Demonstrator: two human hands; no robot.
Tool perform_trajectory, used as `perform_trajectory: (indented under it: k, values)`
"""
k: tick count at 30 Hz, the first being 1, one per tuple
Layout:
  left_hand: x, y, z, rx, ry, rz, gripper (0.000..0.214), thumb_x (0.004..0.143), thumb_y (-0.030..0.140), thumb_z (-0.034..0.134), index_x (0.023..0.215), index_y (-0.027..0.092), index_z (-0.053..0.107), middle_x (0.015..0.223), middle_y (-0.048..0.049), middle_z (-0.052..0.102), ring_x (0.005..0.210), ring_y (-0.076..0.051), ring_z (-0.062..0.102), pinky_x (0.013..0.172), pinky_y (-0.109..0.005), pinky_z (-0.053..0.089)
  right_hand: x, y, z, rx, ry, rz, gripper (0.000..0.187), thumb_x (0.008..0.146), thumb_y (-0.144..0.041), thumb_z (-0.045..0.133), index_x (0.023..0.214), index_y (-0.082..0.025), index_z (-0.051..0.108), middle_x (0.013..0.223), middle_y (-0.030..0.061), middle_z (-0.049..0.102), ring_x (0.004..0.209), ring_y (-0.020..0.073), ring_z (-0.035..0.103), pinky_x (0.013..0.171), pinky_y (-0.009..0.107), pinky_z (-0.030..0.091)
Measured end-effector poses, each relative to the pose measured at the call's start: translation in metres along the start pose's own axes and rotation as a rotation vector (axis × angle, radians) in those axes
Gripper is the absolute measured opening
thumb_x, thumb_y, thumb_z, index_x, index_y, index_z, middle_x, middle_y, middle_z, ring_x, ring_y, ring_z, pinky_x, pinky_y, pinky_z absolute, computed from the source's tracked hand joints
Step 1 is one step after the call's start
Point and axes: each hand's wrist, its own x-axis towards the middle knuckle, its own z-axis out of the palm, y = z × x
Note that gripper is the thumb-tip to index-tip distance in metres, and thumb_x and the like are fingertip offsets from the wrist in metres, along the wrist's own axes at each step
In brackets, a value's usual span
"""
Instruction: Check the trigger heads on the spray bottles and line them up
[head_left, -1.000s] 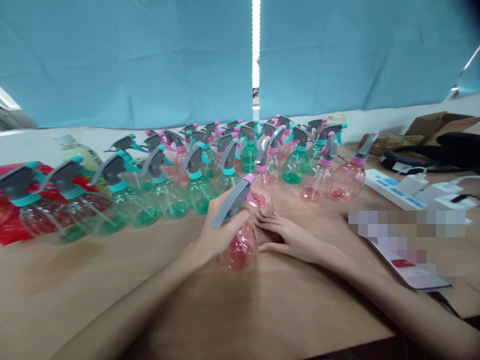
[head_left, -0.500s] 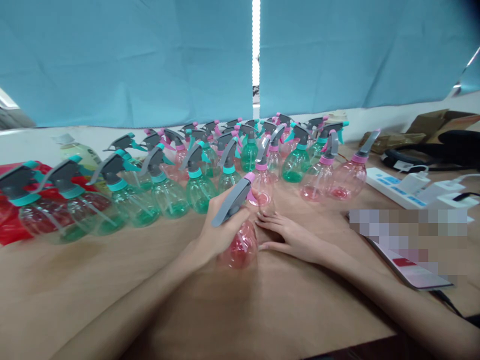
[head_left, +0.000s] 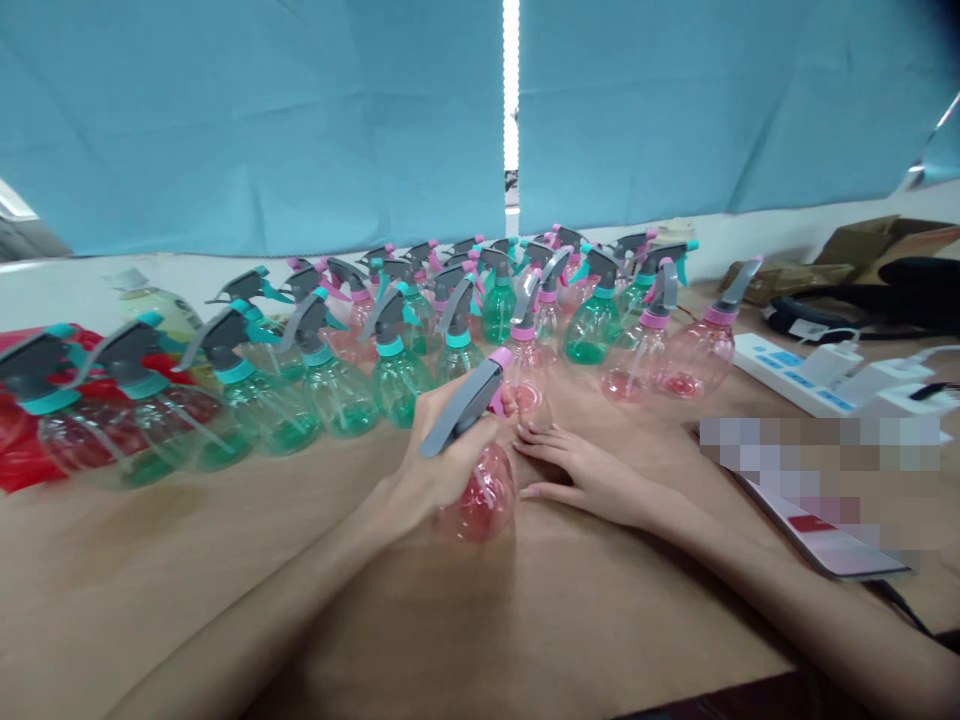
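My left hand point(head_left: 442, 450) is wrapped round the neck of a pink spray bottle point(head_left: 484, 500), just under its grey trigger head. The fingers on its far side are partly hidden. The bottle's pink nozzle points away and to the right. My right hand point(head_left: 577, 470) lies flat on the table point(head_left: 600, 620) beside that bottle, fingers stretched out and holding nothing. Just beyond the fingertips stands another pink spray bottle point(head_left: 527, 380). A green spray bottle point(head_left: 401, 385) and several more like it stand in a row to the left.
Behind the front row stand many more pink and green spray bottles point(head_left: 499, 305). A white power strip point(head_left: 787, 375) with plugs lies at the right, near a partly blurred flat device point(head_left: 832, 530). A red plastic bag point(head_left: 30, 440) and a pale bottle point(head_left: 154, 305) are at the left.
The held pink spray bottle's head has shifted very slightly. My right hand stays flat in the same place.
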Motion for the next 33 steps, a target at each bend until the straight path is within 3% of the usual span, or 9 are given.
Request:
perform_trajectory:
  k: [13, 21, 25, 33]
  values:
    - [-0.0003, 0.0010, -0.0008, -0.064, -0.027, -0.013, 0.003, 0.071, 0.020, 0.053, 0.069, 0.018, 0.055, 0.065, 0.0011, 0.055, 0.054, -0.011, 0.041, 0.046, -0.026, 0.029, 0.0001, -0.0014, -0.0005, -0.012, -0.007, 0.007, 0.067, 0.088, -0.060, 0.050, 0.140, -0.018, 0.047, 0.145, 0.0129, 0.046, 0.136, 0.0303, 0.039, 0.112, 0.053, 0.032]
    - [0.0017, -0.0023, -0.0008, -0.048, -0.024, -0.017, 0.004, 0.072, 0.021, 0.053, 0.069, 0.019, 0.053, 0.065, 0.0024, 0.051, 0.057, -0.012, 0.043, 0.052, -0.027, 0.032, 0.0001, -0.0009, -0.0008, -0.018, -0.009, 0.003, 0.068, 0.088, -0.061, 0.049, 0.140, -0.019, 0.047, 0.146, 0.0123, 0.044, 0.136, 0.0287, 0.039, 0.113, 0.051, 0.031]
    - [0.0012, -0.0029, 0.0008, -0.025, 0.007, 0.025, 0.005, 0.072, 0.020, 0.052, 0.068, 0.019, 0.049, 0.063, 0.0036, 0.047, 0.061, -0.012, 0.045, 0.056, -0.026, 0.034, 0.0003, -0.0001, -0.0003, -0.023, -0.008, -0.005, 0.068, 0.088, -0.061, 0.049, 0.139, -0.017, 0.048, 0.146, 0.0131, 0.045, 0.136, 0.0284, 0.040, 0.113, 0.050, 0.032]
    - [-0.0037, -0.0030, 0.0040, 0.009, 0.057, -0.010, 0.006, 0.074, 0.017, 0.052, 0.069, 0.019, 0.049, 0.060, 0.0055, 0.048, 0.051, -0.008, 0.034, 0.050, -0.024, 0.029, -0.0002, 0.0030, -0.0012, -0.022, -0.031, -0.004, 0.070, 0.088, -0.062, 0.049, 0.141, -0.016, 0.046, 0.146, 0.0139, 0.044, 0.137, 0.0280, 0.039, 0.113, 0.049, 0.032]
